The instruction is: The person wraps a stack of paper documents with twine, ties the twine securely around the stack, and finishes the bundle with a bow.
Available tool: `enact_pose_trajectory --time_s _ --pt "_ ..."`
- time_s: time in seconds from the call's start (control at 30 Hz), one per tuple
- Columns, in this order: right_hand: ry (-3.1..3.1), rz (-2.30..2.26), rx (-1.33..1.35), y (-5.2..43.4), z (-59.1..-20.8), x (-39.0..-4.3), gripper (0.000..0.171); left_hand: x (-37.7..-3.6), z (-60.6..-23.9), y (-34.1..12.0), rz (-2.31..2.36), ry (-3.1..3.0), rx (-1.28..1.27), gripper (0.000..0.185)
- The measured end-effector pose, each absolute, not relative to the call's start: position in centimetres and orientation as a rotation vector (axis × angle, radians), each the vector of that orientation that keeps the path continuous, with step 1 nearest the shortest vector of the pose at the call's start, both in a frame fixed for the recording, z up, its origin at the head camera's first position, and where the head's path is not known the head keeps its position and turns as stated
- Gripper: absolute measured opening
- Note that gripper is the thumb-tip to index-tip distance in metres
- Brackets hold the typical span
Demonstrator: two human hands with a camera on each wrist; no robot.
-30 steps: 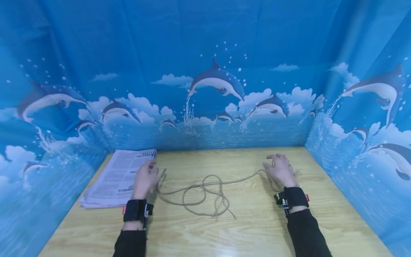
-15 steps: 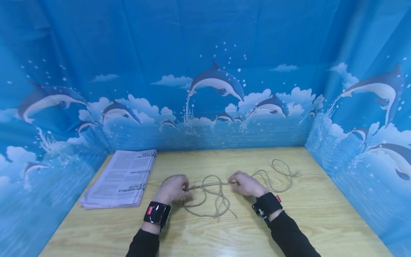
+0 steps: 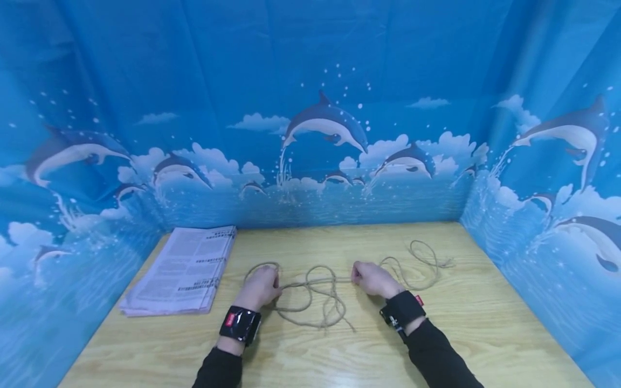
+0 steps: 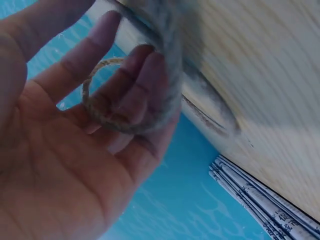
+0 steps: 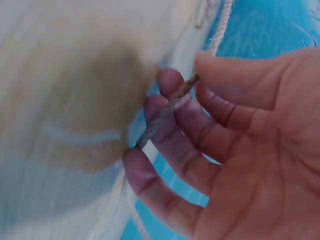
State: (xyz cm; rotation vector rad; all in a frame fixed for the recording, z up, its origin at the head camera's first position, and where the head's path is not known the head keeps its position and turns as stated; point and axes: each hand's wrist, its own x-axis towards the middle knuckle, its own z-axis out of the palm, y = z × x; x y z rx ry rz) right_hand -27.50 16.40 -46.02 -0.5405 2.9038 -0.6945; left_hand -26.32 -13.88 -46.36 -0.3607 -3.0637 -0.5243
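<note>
Right grip (image 5: 237,135) pinches rope (image 5: 165,112) running through it.

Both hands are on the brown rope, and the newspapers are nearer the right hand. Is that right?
Not quite: the newspapers are nearer the left hand, not the right hand, as the head view shows. Both hands are on the brown rope.

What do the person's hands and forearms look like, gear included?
The left hand and right hand are ungloved. The left sleeve and right sleeve are both plain black. The left wristband is black with a red label; the right wristband is black with a red tab and small hardware on its inner side. No cables show.
</note>
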Motion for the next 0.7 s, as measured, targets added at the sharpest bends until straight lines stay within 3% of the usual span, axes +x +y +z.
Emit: enact_pose_trajectory --time_s 0.43,0.7 --pt "2.772 -0.918 -0.406 17.7 -45.4 -28.4 0.005 -26.4 -46.6 -13.6 -0.378 -3.009 -0.254 0.027" --pt "2.851 -1.079 -0.222 23.0 -44.4 -29.3 0.018 -26.7 -44.2 -18.6 -0.764 -2.778 -0.074 0.016"
